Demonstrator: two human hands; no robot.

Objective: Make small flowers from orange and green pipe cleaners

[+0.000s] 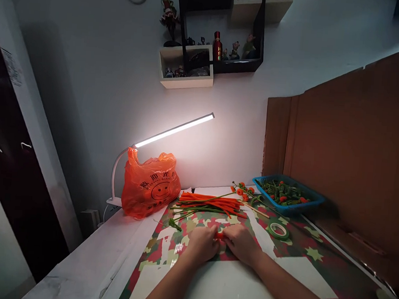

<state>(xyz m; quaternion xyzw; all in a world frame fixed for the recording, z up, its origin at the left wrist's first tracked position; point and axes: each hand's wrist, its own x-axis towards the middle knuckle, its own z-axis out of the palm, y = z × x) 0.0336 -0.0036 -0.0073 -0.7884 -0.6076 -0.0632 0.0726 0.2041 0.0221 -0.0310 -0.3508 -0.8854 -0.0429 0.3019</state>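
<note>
My left hand (202, 243) and my right hand (242, 243) meet low over the camouflage-patterned table cover, fingers closed. Between them both pinch a short red-orange piece (220, 235), which looks like a bent pipe cleaner; most of it is hidden by the fingers. Just beyond my hands lies a pile of red-orange pipe cleaners (206, 201), with green stems (200, 209) along its near side. Left of my left hand is a small green tuft on a stem (174, 224). A roll of green tape (278, 230) lies to the right of my right hand.
A blue tray (310, 207) of green and red-orange pieces stands at the back right, before a tall cardboard panel (349, 155). Finished-looking orange flowers (241, 191) lie beside it. An orange plastic bag (151, 187) and a lit lamp (175, 130) stand at the back left.
</note>
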